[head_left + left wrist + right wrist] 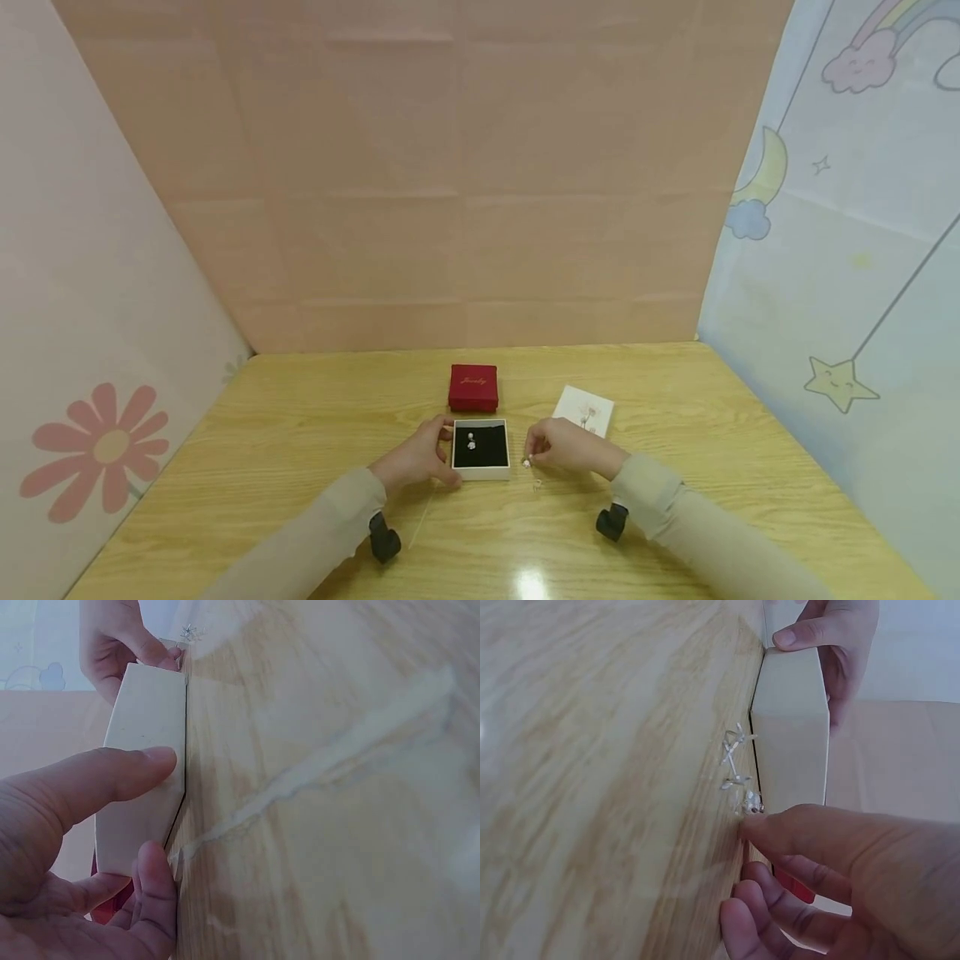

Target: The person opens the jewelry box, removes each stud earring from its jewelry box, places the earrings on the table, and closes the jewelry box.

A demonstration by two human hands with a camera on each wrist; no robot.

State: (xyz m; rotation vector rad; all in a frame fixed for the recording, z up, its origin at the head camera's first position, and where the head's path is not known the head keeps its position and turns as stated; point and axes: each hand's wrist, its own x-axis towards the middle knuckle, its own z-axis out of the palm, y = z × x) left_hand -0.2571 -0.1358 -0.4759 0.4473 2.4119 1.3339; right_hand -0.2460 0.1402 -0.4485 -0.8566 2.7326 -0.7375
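An open white box (481, 473) with a black lining (487, 454) sits on the table, and an earring (471, 445) lies on the lining's left part. My left hand (415, 456) grips the box's left side; its thumb (142, 771) presses the white wall in the left wrist view. Just right of the box, my right hand (567, 443) pinches a small shiny earring (753, 802) between thumb and fingers, low over the table. A silvery piece with star-like ends (733, 759) lies beside those fingertips, close to the box wall.
Behind the white box stands a closed red jewelry box (473, 387). A white lid with a flower print (594, 406) lies on the wooden table (337, 383) beyond my right hand. A thin pale strip (423, 515) runs near my left wrist. Cloth walls enclose the table.
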